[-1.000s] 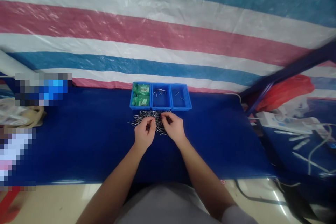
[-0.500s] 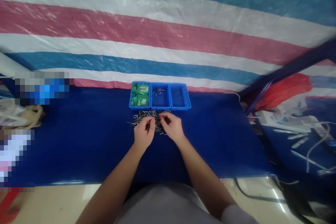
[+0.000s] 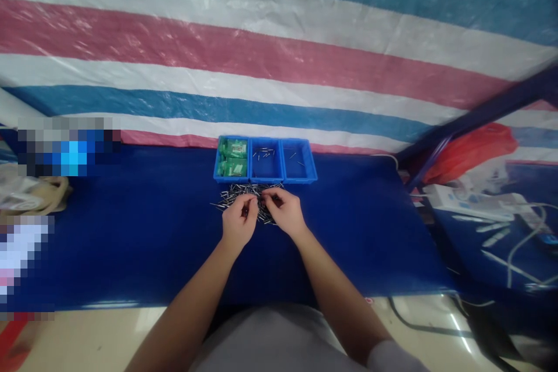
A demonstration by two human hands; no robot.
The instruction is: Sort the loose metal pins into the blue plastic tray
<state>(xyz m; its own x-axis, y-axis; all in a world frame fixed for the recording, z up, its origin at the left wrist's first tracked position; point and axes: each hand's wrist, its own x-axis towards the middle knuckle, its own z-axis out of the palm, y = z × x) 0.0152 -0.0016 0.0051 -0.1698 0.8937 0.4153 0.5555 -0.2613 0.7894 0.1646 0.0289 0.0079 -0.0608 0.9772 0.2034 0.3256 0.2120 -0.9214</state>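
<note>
Striped tarp (image 3: 261, 49) at the back, blue table (image 3: 131, 232) in front of it. Pile of thin metal pins (image 3: 244, 188) sits on the table, just this side of three blue bins, partly covered by the hands. Left bin (image 3: 231, 180) has green packets (image 3: 235, 168); middle bin (image 3: 267, 171) has a few loose pins; right bin (image 3: 301, 171) looks to have a couple. Red bag (image 3: 471, 151) well off to the right.

Left hand (image 3: 239, 221) and right hand (image 3: 285, 209) are at the pile, close but apart. Thumb and finger drawn in on each. Can't tell if either pinches a pin: too small, fingers block it.

Handling, my read: pins are slim and lie crossed, so a grab mid-pile likely drags neighbours. Better to tease one loose at the edge, pinch near its middle, lift straight. Light grip; they look slick and may roll. Wrists low, forearms steady. Pins poking out at the left could scatter if a sleeve or palm sweeps them.
</note>
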